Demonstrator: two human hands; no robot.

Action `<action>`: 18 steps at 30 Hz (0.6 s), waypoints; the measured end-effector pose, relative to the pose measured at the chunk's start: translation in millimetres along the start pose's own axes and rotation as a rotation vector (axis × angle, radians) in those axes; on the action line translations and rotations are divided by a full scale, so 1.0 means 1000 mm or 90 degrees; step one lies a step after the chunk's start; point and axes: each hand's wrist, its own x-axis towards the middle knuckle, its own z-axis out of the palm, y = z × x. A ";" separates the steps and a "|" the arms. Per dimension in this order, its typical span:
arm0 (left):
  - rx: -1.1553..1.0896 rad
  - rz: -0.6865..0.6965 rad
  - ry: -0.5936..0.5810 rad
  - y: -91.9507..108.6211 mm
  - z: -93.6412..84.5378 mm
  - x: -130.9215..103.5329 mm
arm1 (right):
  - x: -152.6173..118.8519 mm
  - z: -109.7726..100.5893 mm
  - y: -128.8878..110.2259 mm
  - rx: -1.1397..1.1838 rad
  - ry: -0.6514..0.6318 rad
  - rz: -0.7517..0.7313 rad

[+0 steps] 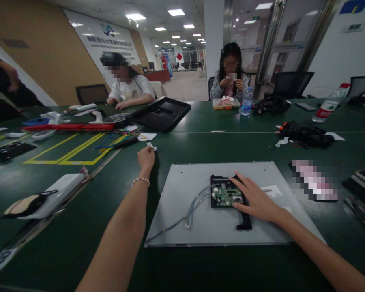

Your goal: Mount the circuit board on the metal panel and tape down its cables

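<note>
My left hand (146, 157) reaches forward over the table, its fingers closed on a small white scrap (152, 147) that looks like paper or tape. A grey metal display panel (182, 202) lies flat in front of me. On the panel sits a black plastic bracket (245, 221) with a green circuit board (226, 197) in it. Grey cables (182, 218) run from the board's left side across the panel. My right hand (257, 198) lies over the bracket's right side, fingers spread and touching it.
A black monitor housing (161, 113) lies beyond my left hand, near tangled wires (121, 140). On the left is a white device (57, 190). A phone-like pixelated object (314, 180) lies at right. Two people sit across the green table (194, 148); bottles (246, 101) stand there.
</note>
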 end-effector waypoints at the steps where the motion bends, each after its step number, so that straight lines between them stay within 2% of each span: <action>1: 0.000 0.002 -0.002 0.000 0.001 -0.001 | 0.000 0.000 0.000 0.002 0.001 -0.001; 8: -0.009 0.024 -0.028 -0.001 0.006 0.001 | -0.001 -0.002 -0.001 0.006 0.004 0.010; 18: -0.007 0.005 0.003 -0.010 0.011 0.013 | 0.001 -0.003 -0.001 0.001 -0.009 0.024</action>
